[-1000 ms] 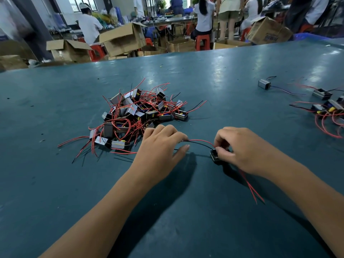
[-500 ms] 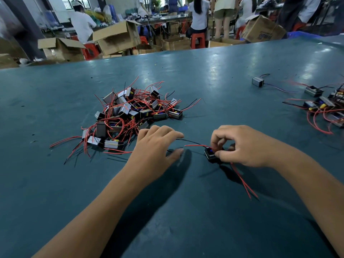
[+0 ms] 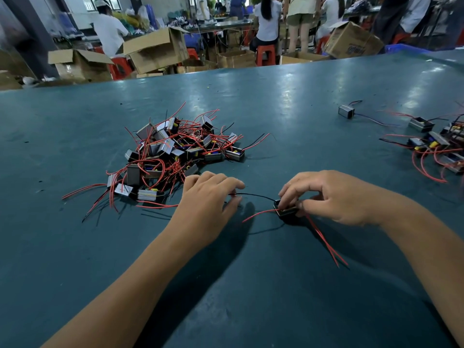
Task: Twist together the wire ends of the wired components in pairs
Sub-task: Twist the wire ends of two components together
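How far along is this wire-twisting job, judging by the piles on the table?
Possibly done: a smaller group of components lies at the right edge, though twisted ends cannot be made out. In hand: the right hand grips one component, while the left hand pinches its black wire. Left: the big tangled pile, clearly most of the work.

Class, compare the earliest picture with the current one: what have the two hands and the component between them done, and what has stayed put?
The right hand has kept its grip on the small component. A red lead has swung out to the component's left. The left hand still pinches the black wire at its end. The big pile of wired components and the group at the table's right edge lie as before.
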Available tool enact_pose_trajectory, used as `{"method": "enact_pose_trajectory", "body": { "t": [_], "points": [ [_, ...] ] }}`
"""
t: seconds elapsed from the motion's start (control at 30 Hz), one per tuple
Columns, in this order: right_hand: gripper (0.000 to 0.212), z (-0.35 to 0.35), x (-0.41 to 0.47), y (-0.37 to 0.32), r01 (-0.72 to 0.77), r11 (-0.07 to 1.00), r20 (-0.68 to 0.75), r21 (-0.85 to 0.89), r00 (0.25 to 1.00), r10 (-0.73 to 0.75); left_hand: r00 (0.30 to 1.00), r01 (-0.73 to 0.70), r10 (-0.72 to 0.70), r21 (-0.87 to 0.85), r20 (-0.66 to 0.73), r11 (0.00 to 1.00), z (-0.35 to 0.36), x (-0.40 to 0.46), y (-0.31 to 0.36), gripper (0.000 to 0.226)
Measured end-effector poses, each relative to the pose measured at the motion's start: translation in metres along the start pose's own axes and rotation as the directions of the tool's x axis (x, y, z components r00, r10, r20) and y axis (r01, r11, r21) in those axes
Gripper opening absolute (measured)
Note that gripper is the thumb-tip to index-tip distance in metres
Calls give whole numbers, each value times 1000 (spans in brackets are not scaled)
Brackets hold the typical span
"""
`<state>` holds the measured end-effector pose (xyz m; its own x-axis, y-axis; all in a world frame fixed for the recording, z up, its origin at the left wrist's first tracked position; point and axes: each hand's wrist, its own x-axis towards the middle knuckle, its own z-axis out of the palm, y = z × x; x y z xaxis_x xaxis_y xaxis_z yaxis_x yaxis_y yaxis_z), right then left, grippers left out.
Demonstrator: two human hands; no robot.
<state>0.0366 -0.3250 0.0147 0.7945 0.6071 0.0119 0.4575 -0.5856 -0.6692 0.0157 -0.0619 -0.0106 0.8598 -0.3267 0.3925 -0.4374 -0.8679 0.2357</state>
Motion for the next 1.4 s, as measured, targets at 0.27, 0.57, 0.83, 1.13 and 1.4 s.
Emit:
{"method": "enact_pose_trajectory", "body": {
  "t": [0.27, 0.57, 0.83, 1.13, 1.4],
  "points": [
    [24, 4, 4, 4, -29, 998, -162, -57, 987, 20, 998, -50, 47, -60, -40, 997, -7, 0, 1, 3],
    [26, 4, 2, 2, -39, 936, -118, -349, 993, -2, 997, -49, 37, -187, -67, 981, -8, -1, 2, 6],
    [30, 3, -1, 0, 18, 926, -157, -377, 984, -83, 1000, -9, -2, -415, -25, 910, -11, -2, 0, 11],
    [27, 0, -2, 3, -39, 923, -133, -384, 991, -14, 998, 54, -33, -442, 56, 895, -26, 3, -28, 17],
    [25, -4, -3, 1, -239, 872, -116, -427, 971, 210, 929, 149, -36, -284, 368, 947, -41, -3, -59, 22]
  ]
}}
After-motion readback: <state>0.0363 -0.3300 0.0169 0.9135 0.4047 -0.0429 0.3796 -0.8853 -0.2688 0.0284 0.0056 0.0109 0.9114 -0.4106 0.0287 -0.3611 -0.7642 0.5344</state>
